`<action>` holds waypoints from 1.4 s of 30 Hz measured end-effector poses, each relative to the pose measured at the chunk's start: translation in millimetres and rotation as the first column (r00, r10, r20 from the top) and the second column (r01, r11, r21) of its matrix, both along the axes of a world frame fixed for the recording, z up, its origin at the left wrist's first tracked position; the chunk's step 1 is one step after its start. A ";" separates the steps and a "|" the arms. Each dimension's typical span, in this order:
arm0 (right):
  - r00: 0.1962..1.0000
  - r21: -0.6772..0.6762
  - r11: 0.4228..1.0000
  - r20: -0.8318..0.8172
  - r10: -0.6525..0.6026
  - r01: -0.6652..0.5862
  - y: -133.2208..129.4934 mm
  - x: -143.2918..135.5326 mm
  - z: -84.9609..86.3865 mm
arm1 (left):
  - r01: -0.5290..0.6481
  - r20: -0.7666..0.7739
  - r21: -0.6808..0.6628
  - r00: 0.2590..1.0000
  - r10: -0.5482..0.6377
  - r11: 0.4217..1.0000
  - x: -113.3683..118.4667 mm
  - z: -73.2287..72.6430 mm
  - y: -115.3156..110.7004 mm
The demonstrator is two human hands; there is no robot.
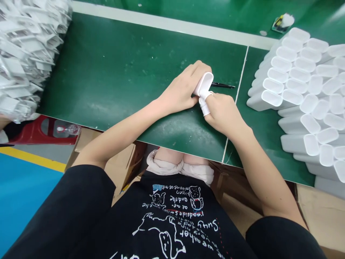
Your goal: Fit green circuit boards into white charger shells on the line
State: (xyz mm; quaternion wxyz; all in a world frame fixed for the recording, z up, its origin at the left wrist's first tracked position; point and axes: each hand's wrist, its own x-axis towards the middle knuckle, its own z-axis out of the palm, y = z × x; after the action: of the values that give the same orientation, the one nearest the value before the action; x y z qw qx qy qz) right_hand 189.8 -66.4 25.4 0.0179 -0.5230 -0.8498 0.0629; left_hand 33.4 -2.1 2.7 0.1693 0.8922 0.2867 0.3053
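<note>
A white oval plastic housing (204,83) with an open end is held tilted above the green table. My left hand (185,86) wraps round it from the left, fingers over the far side and thumb below. My right hand (225,109) is closed at the near rim of the same housing, with white finger covers (204,107) on its thumb and forefinger. Whether a small part sits between those fingertips is hidden. Just beyond the hands a thin black pen-like tool (223,85) lies on the table, partly covered by the housing.
At the right stand stacked rows of similar white housings (299,75), open ends up. A heap of white parts in clear plastic (27,54) fills the left edge. A small circuit board (281,23) lies at the back. Cardboard boxes (118,162) and a red stool (45,131) are below.
</note>
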 end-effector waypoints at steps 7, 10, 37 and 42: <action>0.999 0.061 0.998 -0.037 0.028 -0.026 0.4 3.2 -4.8 | 0.013 -0.001 -0.033 1.000 -0.013 0.999 -0.6 -1.5 2.2; 0.999 0.057 0.998 -0.048 0.024 -0.021 0.0 3.1 -4.5 | 0.006 -0.017 -0.027 1.000 -0.006 1.000 -0.3 -1.6 2.0; 0.900 0.102 0.907 -0.210 -0.382 0.409 112.6 57.0 60.3 | -0.102 0.114 -0.303 0.983 0.142 0.948 0.9 5.2 -10.8; 0.878 -0.010 0.880 -0.075 -0.473 0.474 187.1 69.3 62.6 | -0.090 0.145 -0.305 0.979 0.140 0.948 -0.3 2.5 -6.5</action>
State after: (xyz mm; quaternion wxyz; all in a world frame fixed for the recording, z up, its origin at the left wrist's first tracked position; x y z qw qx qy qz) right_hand 259.1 120.7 88.1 0.0670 -0.7121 -0.6951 0.0726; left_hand 33.1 -8.6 5.2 0.3065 0.8098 0.3661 0.3409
